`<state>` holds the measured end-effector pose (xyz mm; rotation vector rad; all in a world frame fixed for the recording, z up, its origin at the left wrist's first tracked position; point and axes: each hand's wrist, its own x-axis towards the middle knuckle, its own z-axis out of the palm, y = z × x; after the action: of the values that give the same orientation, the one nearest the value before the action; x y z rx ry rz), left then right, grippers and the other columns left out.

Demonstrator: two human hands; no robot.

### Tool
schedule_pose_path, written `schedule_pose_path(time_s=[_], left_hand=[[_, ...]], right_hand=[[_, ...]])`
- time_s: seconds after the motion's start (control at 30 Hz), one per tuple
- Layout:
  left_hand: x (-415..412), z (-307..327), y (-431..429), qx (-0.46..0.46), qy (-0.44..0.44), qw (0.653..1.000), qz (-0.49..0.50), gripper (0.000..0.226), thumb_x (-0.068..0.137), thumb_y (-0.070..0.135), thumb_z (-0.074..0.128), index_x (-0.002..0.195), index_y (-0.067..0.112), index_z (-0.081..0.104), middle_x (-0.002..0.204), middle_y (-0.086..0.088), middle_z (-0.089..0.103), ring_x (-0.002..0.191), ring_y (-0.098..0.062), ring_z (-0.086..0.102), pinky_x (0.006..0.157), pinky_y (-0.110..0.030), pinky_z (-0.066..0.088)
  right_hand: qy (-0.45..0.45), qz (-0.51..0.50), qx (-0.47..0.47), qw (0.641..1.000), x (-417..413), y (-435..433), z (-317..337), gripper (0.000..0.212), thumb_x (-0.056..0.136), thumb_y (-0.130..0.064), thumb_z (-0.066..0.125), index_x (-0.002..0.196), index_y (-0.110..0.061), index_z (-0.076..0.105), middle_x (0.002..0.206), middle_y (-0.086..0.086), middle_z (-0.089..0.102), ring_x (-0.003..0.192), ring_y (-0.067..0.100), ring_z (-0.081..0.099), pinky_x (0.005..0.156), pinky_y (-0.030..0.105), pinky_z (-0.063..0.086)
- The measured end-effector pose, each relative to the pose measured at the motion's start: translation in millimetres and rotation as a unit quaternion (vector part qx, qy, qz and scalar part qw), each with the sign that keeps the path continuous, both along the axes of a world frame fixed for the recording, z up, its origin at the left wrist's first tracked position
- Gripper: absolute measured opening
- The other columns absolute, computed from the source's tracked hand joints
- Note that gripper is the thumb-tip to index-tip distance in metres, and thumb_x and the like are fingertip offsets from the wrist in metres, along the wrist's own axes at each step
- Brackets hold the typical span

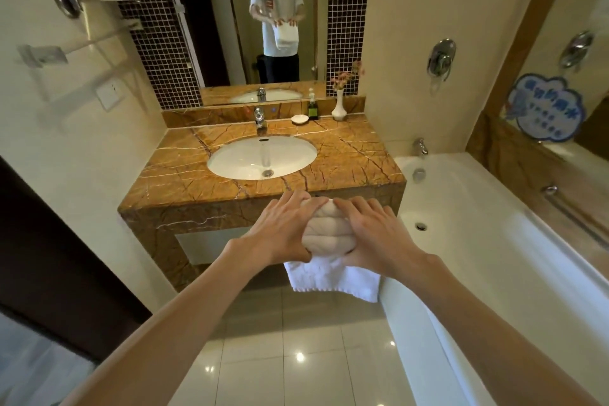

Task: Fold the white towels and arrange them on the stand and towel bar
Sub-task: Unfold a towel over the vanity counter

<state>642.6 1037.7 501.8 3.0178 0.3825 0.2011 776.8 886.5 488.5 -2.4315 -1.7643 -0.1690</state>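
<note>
White towel (331,277): hanging between left hand (280,231) and right hand (372,236), both pinching its bunched top fold, fingers over, thumbs under; long axis running downward, hands equally near.

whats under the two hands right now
A white towel is bunched between the left hand and right hand, its lower part hanging below them. The towel's folds under the palms are covered, so cannot be seen.
</note>
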Motion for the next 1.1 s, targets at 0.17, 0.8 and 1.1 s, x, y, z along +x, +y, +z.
schedule_pose_path(time_s=[0.17, 0.8, 1.1], left_hand=[[33.8, -3.8, 34.6, 0.006, 0.003, 1.000, 0.008, 0.098, 0.059, 0.039, 0.075, 0.143, 0.029, 0.025, 0.123, 0.002, 0.036, 0.112, -0.019, 0.036, 0.094, -0.033, 0.038], [185.3, -18.0, 211.2, -0.012, -0.018, 0.999, -0.034, 0.097, 0.060, 0.040, 0.077, 0.142, 0.029, 0.027, 0.128, 0.000, 0.040, 0.113, -0.019, 0.037, 0.088, -0.031, 0.040], [263.6, -32.6, 264.6, -0.029, -0.005, 0.998, -0.051, 0.100, 0.056, 0.043, 0.078, 0.142, 0.029, 0.027, 0.130, -0.001, 0.039, 0.113, -0.019, 0.036, 0.090, -0.034, 0.042]], right_hand=[[0.022, 0.009, -0.008, 1.000, 36.4, 39.3, -2.2, 0.102, 0.062, -0.057, 0.072, 0.146, -0.021, 0.025, 0.131, 0.002, 0.042, 0.114, 0.028, 0.043, 0.091, 0.044, 0.039], [0.019, -0.020, -0.023, 0.999, 176.4, 203.4, -4.6, 0.100, 0.060, -0.059, 0.072, 0.142, -0.025, 0.026, 0.131, -0.002, 0.041, 0.112, 0.021, 0.041, 0.094, 0.037, 0.037], [0.037, -0.053, -0.031, 0.997, 246.5, 250.7, -16.0, 0.092, 0.062, -0.048, 0.071, 0.140, -0.027, 0.027, 0.127, -0.002, 0.043, 0.107, 0.018, 0.040, 0.088, 0.036, 0.039]])
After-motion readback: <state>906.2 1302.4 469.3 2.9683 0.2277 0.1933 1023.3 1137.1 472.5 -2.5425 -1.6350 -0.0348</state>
